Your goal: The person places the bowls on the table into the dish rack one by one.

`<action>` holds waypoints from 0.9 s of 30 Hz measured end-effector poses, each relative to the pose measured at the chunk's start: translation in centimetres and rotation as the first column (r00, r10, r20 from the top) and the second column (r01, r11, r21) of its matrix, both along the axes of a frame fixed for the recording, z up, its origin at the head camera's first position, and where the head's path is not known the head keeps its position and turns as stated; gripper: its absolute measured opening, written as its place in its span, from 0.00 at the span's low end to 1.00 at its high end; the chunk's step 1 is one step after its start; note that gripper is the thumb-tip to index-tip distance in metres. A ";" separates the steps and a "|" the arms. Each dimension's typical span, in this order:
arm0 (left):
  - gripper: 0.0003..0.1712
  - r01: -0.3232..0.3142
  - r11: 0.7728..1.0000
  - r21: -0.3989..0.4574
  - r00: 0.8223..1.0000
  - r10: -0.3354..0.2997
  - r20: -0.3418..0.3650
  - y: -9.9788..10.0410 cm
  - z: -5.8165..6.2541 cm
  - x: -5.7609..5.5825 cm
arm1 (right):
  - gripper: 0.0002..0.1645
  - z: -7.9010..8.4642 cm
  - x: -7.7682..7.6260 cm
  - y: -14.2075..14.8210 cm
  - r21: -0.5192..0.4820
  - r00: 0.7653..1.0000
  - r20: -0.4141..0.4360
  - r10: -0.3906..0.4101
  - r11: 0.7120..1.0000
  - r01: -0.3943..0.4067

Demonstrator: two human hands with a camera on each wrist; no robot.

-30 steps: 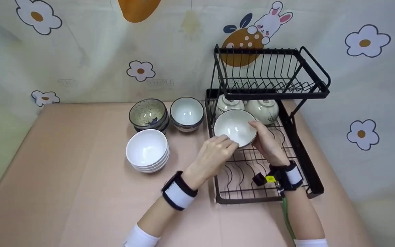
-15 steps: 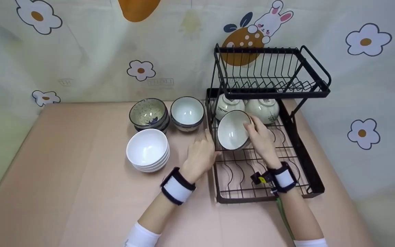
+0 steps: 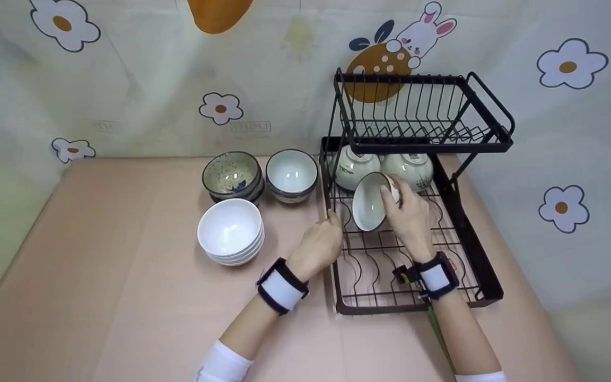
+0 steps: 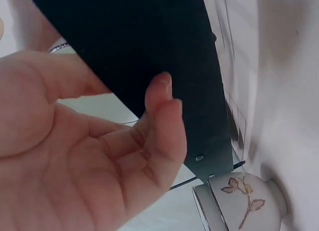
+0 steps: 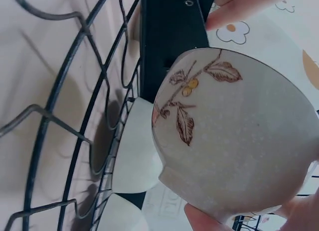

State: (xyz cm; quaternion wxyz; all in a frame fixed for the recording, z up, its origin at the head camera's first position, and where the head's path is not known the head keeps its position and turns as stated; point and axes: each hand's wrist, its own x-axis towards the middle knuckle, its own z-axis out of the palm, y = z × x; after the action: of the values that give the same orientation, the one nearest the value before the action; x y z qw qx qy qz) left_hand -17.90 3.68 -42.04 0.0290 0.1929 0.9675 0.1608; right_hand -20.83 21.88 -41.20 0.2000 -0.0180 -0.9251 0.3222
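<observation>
My right hand (image 3: 410,217) holds a pale bowl (image 3: 369,201) on its side over the lower tier of a black dish rack (image 3: 473,244), the bowl's mouth facing left. Brown leaves and yellow berries on the bowl's outer wall (image 5: 234,126) show in the right wrist view. At the rack's left side, my left hand (image 3: 320,241) grips the side rail. The left wrist view shows its curled fingers against the rack's dark panel (image 4: 149,42). Behind the held bowl, two pale bowls, one left (image 3: 356,168) and one right (image 3: 409,171), sit upside down in the rack.
Left of the rack stand a stack of white bowls (image 3: 229,228), speckled dark-rimmed bowls (image 3: 226,172) and pale dark-rimmed bowls (image 3: 290,172). The rack's upper tier (image 3: 427,143) overhangs the back of the lower one. A patterned curtain (image 3: 146,79) hangs behind the table.
My left hand has let go of the bowl and moved left to the rack's rail. The right hand has turned the bowl from mouth-up onto its side, slightly rightward.
</observation>
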 end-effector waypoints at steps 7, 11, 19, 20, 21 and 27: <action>0.27 0.005 1.000 0.001 0.996 -0.005 -0.091 0.1 -0.1 0.2 | 0.28 -0.7 -0.4 -0.5 0.046 0.999 0.048 -0.026 0.999 0.024; 0.26 -0.002 1.000 -0.010 0.997 0.002 -0.083 0.3 0.0 0.2 | 0.32 -1.1 -0.5 -0.9 0.096 0.996 0.079 -0.048 0.995 0.041; 0.27 -0.022 1.000 -0.013 0.997 0.021 -0.078 0.5 0.0 0.2 | 0.36 -1.4 -0.5 -1.6 0.163 0.995 0.082 -0.053 0.986 0.039; 0.27 -0.024 1.000 -0.014 0.996 0.023 -0.082 0.5 0.0 0.2 | 0.37 -1.4 -0.5 -1.7 0.165 0.996 0.077 -0.052 0.986 0.039; 0.27 -0.025 0.999 -0.020 0.996 0.023 -0.085 0.5 0.0 0.2 | 0.37 -1.4 -0.5 -1.7 0.166 0.996 0.071 -0.051 0.985 0.038; 0.27 -0.025 0.999 -0.042 0.993 0.020 -0.113 0.5 0.0 0.3 | 0.38 -1.7 -0.5 -2.2 0.164 0.998 0.059 -0.027 0.986 0.017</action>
State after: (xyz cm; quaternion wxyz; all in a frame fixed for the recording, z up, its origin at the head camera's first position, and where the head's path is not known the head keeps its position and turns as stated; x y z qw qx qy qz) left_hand -17.63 4.17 -42.08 -0.0230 0.1899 0.9730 0.1291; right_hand -21.37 19.72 -42.91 0.1761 -0.0215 -0.9538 0.2426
